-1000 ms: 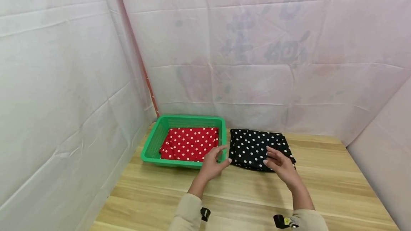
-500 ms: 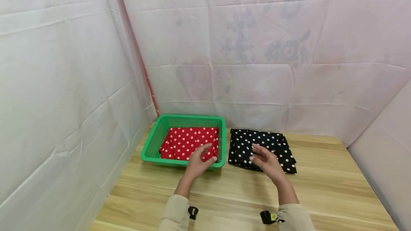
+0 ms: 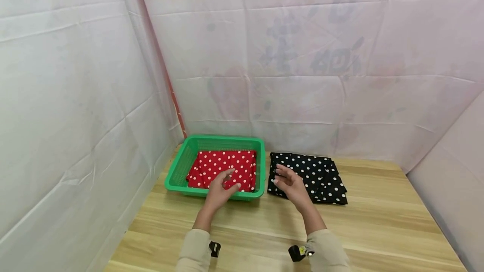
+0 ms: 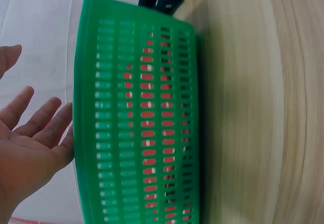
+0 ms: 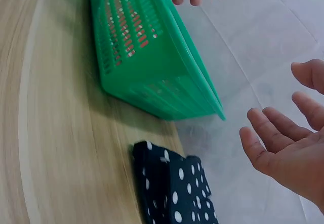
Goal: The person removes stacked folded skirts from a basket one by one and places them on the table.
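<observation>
A green plastic basket (image 3: 177, 175) with slotted walls stands on the table, and a folded red cloth with white dots (image 3: 223, 165) lies in it. To its right lies a folded black cloth with white dots (image 3: 314, 175). My left hand (image 3: 219, 192) is over the basket's front rim, fingers spread and gently bent, holding nothing. In the left wrist view the left hand (image 4: 35, 143) shows beside the basket's upper rim. My right hand (image 3: 293, 186) hovers over the left part of the black cloth, its fingers loosely bent with nothing in them; the right wrist view shows that palm (image 5: 293, 148) too.
The wooden table (image 3: 385, 213) extends to the right and in front of the basket. White sheets hang as walls at the back (image 3: 302, 95), on the left (image 3: 75, 116) and on the right. Both sleeves carry small black wrist devices (image 3: 296, 253).
Both hands have moved left. The left hand went from the basket's right front corner to along its front rim; the right hand crossed the black cloth toward its left edge. Basket and cloths stay put.
</observation>
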### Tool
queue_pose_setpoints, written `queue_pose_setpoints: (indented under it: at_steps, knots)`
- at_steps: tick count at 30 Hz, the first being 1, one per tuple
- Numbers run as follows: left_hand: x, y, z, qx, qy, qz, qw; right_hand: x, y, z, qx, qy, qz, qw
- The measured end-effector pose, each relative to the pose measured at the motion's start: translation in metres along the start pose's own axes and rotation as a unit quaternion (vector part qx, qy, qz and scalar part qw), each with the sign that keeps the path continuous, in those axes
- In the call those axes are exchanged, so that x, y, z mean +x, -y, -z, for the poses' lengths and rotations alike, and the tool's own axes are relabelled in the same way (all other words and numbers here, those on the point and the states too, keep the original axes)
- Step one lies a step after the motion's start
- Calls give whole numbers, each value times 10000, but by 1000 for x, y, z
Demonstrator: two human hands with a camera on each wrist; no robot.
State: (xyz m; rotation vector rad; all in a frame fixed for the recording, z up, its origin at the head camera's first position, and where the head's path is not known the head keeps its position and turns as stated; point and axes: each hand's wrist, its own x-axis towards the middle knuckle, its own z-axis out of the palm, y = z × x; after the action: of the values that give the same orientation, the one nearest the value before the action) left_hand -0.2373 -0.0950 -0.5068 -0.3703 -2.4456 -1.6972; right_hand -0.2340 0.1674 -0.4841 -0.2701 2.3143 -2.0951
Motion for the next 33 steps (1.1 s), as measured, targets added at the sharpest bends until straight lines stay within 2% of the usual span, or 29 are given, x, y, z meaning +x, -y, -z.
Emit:
queue_pose_setpoints:
  at_steps: [5, 14, 19, 23, 29, 33]
  knots:
    - [2, 5, 11, 60, -143, 151, 9998, 7, 5, -13, 129, 54, -32, 9999]
    - [8, 7, 39, 289, -310, 802, 9959, 26, 13, -29, 113, 194, -222, 9995]
    - [21, 3, 56, 313, -241, 1094, 9932, 40, 13, -43, 314, 247, -549, 9977]
    - [31, 1, 66, 240, -99, 1240, 9919, 47, 15, -56, 258, 240, -771, 9964]
    - [43, 5, 79, 328, -8, 1499, 9882, 59, 14, -69, 187, 221, -1251, 9917]
    - [51, 11, 84, 347, -25, 1776, 9835, 69, 10, -71, 67, 377, -1620, 9860]
